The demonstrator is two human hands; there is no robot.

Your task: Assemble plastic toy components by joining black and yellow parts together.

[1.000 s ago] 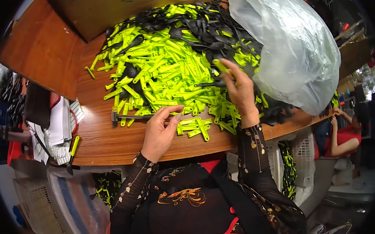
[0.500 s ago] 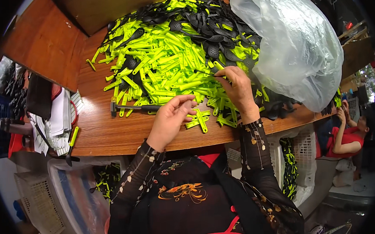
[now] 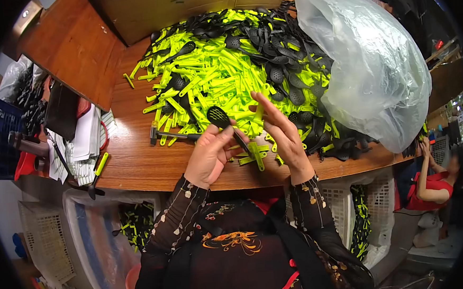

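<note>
A black slotted spoon (image 3: 218,117) is pinched between the thumb and fingers of my left hand (image 3: 207,155). Its slotted bowl points up and its thin shaft slants down to the right. My right hand (image 3: 288,141) is held upright to the right of the shaft, fingers stretched out and apart from the spoon. Behind both hands rises a big heap of bright green handles (image 3: 214,84), mixed with black utensil heads (image 3: 276,49). A few loose green handles (image 3: 258,161) lie at the heap's near edge, under the spoon's shaft. A hammer (image 3: 175,135) lies left of my left hand.
A cardboard box (image 3: 201,0) stands behind the heap, and a clear plastic bag (image 3: 370,72) bulges at its right. Papers (image 3: 85,137) lie on the left. Below the table are a lined crate (image 3: 83,228) and a white basket (image 3: 378,199). A person in red (image 3: 430,185) is at far right.
The black slotted spoon has come from the heap into my left hand. My right hand has drawn back toward me and its fingers have straightened. The view has shifted slightly.
</note>
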